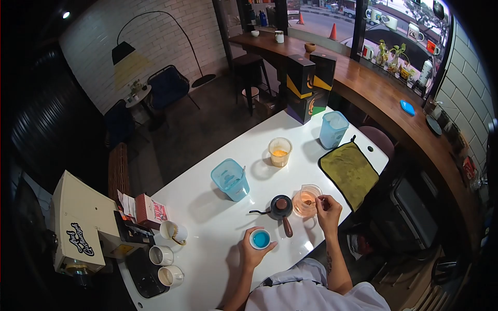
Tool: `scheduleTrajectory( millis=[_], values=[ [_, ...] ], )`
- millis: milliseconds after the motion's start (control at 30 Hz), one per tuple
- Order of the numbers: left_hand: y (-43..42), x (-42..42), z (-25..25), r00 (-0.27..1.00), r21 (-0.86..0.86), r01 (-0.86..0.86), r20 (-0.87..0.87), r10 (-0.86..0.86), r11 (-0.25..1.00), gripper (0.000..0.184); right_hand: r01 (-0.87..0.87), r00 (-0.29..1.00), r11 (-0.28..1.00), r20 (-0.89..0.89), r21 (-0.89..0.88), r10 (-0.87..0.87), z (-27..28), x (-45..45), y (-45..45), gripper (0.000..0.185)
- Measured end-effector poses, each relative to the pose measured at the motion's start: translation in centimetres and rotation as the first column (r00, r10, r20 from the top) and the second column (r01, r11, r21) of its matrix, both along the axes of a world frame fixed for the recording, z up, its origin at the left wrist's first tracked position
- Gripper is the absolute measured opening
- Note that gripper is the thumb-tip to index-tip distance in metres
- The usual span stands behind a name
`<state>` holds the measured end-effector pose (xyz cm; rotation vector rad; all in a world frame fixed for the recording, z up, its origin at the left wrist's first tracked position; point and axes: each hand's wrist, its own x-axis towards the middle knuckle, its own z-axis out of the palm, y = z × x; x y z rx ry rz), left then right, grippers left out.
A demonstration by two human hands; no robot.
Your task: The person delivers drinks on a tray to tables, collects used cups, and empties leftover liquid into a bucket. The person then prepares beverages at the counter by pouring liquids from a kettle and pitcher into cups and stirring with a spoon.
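My left hand (250, 252) is wrapped around a small white cup (260, 239) with blue inside, tilted toward me near the table's front edge. My right hand (329, 211) pinches a small spoon (310, 202), whose bowl is inside a clear glass jug (298, 206) tinted pale orange. Between my hands stands a small dark pot (281, 207) with a brown knob and a brown handle pointing toward me. Behind it are a clear cup (280, 146) with something orange in it and a light blue plastic container (231, 180) holding a thin utensil.
Another blue container (333, 129) and an olive cloth (349, 173) lie on the white table's right side. Black boxes (309, 88) stand at its far corner. Several white mugs (171, 276), a red-and-white box (151, 210) and a cream machine (78, 223) are at the left.
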<state>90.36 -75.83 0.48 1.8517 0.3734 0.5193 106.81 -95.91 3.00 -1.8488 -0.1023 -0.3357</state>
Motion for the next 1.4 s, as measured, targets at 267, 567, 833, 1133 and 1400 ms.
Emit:
scheduleTrajectory(
  millis=[267, 567, 833, 1133, 1400],
  values=[
    [-0.7, 0.6, -0.8, 0.999, 0.025, -0.018, 0.029, 0.017, 1.000, 0.061, -0.051, 0.999, 0.991, 0.006, -0.127, 0.053, 1.0, 0.2, -0.5, 0.012],
    [-0.8, 0.5, 0.1, 0.998, -0.029, 0.033, -0.058, -0.035, 0.999, 0.063, -0.085, 0.995, 0.954, -0.067, -0.287, 0.068, 3.6, -1.4, -1.9, 0.035],
    [0.2, -0.4, -1.8, 0.993, -0.036, 0.116, 0.040, -0.114, 0.993, 0.073, 0.041, 0.998, 0.982, -0.041, -0.185, -0.049, 3.3, -6.2, -5.0, 0.033],
    [2.4, -4.2, 1.8, 0.925, -0.327, 0.039, 0.368, 0.090, 0.944, 0.049, 0.075, 0.997, 0.979, 0.030, -0.190, -0.071, -1.5, -18.8, -5.8, 0.016],
    [-4.9, -11.8, 3.4, 0.799, -0.515, 0.596, 0.305, -0.518, 0.616, 0.024, 0.202, 0.966, 0.975, -0.144, -0.089, -0.213, -3.7, -35.2, -4.0, 0.015]
  ],
)
